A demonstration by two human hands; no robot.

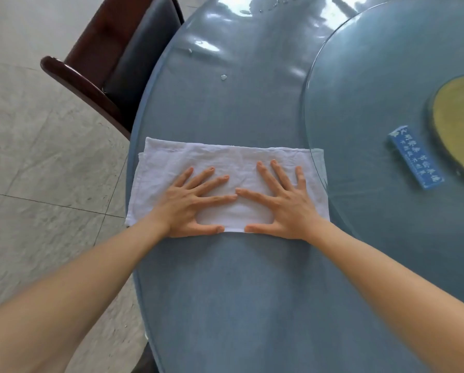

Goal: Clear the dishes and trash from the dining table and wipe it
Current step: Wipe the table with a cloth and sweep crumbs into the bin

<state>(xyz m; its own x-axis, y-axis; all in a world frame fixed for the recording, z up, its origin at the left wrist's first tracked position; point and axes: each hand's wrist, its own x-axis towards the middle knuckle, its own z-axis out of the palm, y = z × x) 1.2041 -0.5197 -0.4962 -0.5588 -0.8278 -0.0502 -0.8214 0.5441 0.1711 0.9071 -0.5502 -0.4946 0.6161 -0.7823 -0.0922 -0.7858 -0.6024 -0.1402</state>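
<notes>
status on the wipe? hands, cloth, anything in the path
Left hand and right hand open, flat on cloth. Cloth spread on table, right end under glass turntable. Droplets ahead; blue sign on turntable, off the path.

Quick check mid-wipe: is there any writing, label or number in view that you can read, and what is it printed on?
Only one item carries text: the small blue rectangular sign block on the round glass turntable.
Two rows of white Chinese characters on its top face: too blurred and slanted to read reliably, so no quote.
No text shows on the folded white cloth under the left hand and right hand, the blue tabletop, or the dark wooden chair.
</notes>
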